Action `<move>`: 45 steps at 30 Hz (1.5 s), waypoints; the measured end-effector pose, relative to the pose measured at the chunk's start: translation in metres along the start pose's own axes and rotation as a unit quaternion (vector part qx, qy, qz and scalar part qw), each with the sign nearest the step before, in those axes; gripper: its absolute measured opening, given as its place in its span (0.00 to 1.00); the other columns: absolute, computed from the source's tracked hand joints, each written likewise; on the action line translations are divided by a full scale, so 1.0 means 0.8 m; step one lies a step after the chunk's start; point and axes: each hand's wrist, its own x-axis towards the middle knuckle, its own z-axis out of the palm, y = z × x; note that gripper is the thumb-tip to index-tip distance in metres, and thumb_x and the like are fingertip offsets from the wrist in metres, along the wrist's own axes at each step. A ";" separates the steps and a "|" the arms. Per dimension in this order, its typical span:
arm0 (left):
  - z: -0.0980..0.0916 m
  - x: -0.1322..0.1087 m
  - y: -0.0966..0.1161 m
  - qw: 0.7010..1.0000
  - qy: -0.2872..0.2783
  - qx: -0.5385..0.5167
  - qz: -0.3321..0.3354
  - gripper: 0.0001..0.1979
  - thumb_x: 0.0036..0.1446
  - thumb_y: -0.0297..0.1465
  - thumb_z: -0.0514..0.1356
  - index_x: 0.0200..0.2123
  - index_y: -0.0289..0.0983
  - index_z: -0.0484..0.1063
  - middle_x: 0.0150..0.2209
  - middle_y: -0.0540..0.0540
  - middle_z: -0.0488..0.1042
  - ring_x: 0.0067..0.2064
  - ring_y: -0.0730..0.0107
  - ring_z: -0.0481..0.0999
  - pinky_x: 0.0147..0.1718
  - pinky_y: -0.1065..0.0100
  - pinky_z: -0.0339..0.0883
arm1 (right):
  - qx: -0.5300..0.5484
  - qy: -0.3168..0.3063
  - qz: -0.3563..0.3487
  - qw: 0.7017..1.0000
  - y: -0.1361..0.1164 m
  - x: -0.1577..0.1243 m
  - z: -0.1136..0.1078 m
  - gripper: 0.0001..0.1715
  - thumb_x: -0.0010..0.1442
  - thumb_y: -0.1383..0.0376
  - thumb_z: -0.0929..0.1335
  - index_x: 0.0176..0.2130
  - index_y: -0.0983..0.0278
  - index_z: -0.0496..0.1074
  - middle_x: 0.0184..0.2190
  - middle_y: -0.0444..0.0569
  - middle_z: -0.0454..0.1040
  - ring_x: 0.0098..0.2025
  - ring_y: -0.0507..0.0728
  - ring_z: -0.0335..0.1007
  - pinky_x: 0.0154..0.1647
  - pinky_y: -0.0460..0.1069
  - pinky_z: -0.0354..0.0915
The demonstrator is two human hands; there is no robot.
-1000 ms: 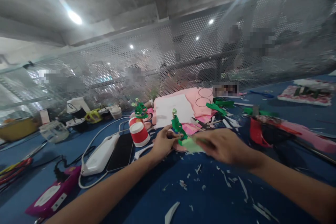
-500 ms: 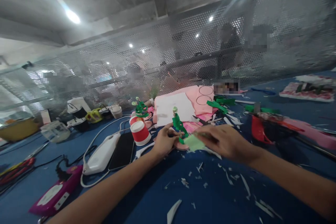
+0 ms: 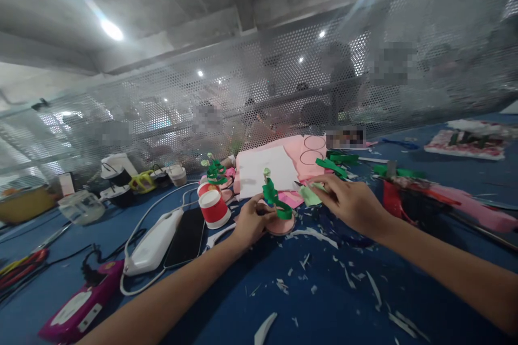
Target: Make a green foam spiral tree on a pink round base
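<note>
My left hand (image 3: 251,221) is closed at the edge of a paper plant, whose curled green strip (image 3: 272,194) rises from a round pink base (image 3: 280,226) and carries a pale green tip. The fingers pinch low on it; the exact grip is partly hidden. Off to the right, my right hand (image 3: 350,202) pinches a piece of light green paper (image 3: 311,195) between thumb and fingers, apart from the plant. A second green paper plant (image 3: 216,171) stands behind two red-and-white paper cups, the nearer cup (image 3: 213,209) lying to the left of my left hand.
A white sheet (image 3: 267,170) lies on pink paper (image 3: 309,145) at the back. Leftward are a black phone (image 3: 185,238), a white power bank or strip (image 3: 154,242) and a purple socket block (image 3: 83,302). Paper scraps litter the blue table (image 3: 324,302). Red-handled tools (image 3: 394,202) lie right.
My right hand has moved the light green paper up and away from the pink base, which now shows more fully. My left hand stays at the plant.
</note>
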 end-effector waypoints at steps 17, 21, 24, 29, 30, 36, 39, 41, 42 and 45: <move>0.002 0.001 0.000 0.999 0.028 0.011 -0.009 0.14 0.35 0.23 0.67 0.30 0.33 0.71 0.22 0.50 0.74 0.28 0.69 0.75 0.27 0.72 0.66 | 0.074 -0.051 -0.230 0.969 -0.015 0.001 -0.006 0.17 0.66 0.70 0.54 0.42 0.65 0.69 0.22 0.43 0.73 0.21 0.51 0.65 0.23 0.47 0.53; -0.001 0.000 0.002 0.999 0.015 0.030 0.005 0.17 0.36 0.25 0.68 0.34 0.34 0.71 0.22 0.51 0.74 0.26 0.72 0.73 0.25 0.73 0.64 | -0.003 0.020 -0.054 0.998 0.008 -0.001 0.003 0.12 0.65 0.67 0.58 0.39 0.66 0.69 0.25 0.48 0.76 0.19 0.50 0.65 0.21 0.47 0.51; -0.001 -0.001 0.002 0.999 0.019 0.031 0.000 0.18 0.36 0.26 0.68 0.34 0.33 0.71 0.22 0.51 0.74 0.25 0.73 0.73 0.24 0.74 0.64 | 0.004 0.054 -0.057 0.997 0.000 0.002 -0.006 0.09 0.64 0.66 0.61 0.39 0.65 0.70 0.26 0.48 0.77 0.22 0.52 0.67 0.22 0.47 0.53; 0.003 -0.002 0.006 1.000 0.001 -0.008 -0.016 0.20 0.34 0.26 0.68 0.35 0.33 0.71 0.22 0.51 0.74 0.25 0.70 0.74 0.22 0.74 0.63 | 0.102 -0.038 -0.267 0.958 -0.027 0.010 -0.024 0.19 0.65 0.69 0.55 0.38 0.63 0.72 0.18 0.43 0.72 0.19 0.51 0.62 0.21 0.48 0.53; 0.004 -0.003 0.007 1.000 0.003 -0.009 -0.016 0.19 0.34 0.25 0.68 0.34 0.34 0.71 0.22 0.50 0.74 0.26 0.69 0.75 0.23 0.74 0.64 | 0.082 -0.042 -0.235 0.968 -0.020 0.009 -0.020 0.21 0.66 0.69 0.53 0.38 0.63 0.72 0.21 0.44 0.74 0.20 0.51 0.64 0.21 0.47 0.53; 0.006 -0.004 0.010 1.000 0.000 -0.014 -0.010 0.15 0.36 0.25 0.67 0.31 0.34 0.70 0.21 0.51 0.74 0.28 0.70 0.76 0.26 0.73 0.67 | 0.019 0.004 0.027 0.999 0.008 0.001 -0.001 0.16 0.66 0.61 0.58 0.39 0.66 0.70 0.19 0.47 0.73 0.18 0.51 0.65 0.20 0.46 0.51; 0.006 -0.003 0.008 0.999 0.022 -0.008 -0.024 0.16 0.35 0.23 0.67 0.32 0.34 0.70 0.22 0.51 0.75 0.27 0.68 0.76 0.24 0.73 0.66 | 0.111 -0.044 -0.175 0.977 -0.018 0.005 -0.011 0.17 0.66 0.66 0.55 0.36 0.61 0.71 0.22 0.43 0.75 0.20 0.50 0.65 0.22 0.46 0.53; 0.005 -0.002 0.006 0.999 0.027 -0.011 -0.025 0.17 0.35 0.23 0.67 0.32 0.34 0.70 0.23 0.49 0.76 0.30 0.66 0.77 0.26 0.72 0.68 | 0.127 -0.050 -0.211 0.968 -0.021 0.006 -0.013 0.20 0.67 0.67 0.53 0.38 0.62 0.71 0.20 0.43 0.73 0.20 0.50 0.64 0.23 0.46 0.53; 0.005 -0.002 0.005 1.000 0.019 -0.014 -0.020 0.17 0.35 0.23 0.67 0.33 0.34 0.70 0.23 0.49 0.76 0.31 0.66 0.77 0.28 0.71 0.68 | 0.115 -0.046 -0.174 0.977 -0.017 0.006 -0.012 0.19 0.67 0.66 0.54 0.39 0.62 0.71 0.20 0.43 0.72 0.20 0.50 0.64 0.22 0.46 0.53; 0.005 -0.001 0.004 1.000 -0.005 -0.028 -0.006 0.18 0.34 0.24 0.68 0.33 0.33 0.70 0.22 0.50 0.75 0.29 0.67 0.77 0.30 0.70 0.69 | 0.016 -0.016 0.045 0.999 0.007 0.003 -0.002 0.17 0.66 0.61 0.57 0.42 0.66 0.70 0.18 0.46 0.72 0.17 0.52 0.63 0.18 0.46 0.48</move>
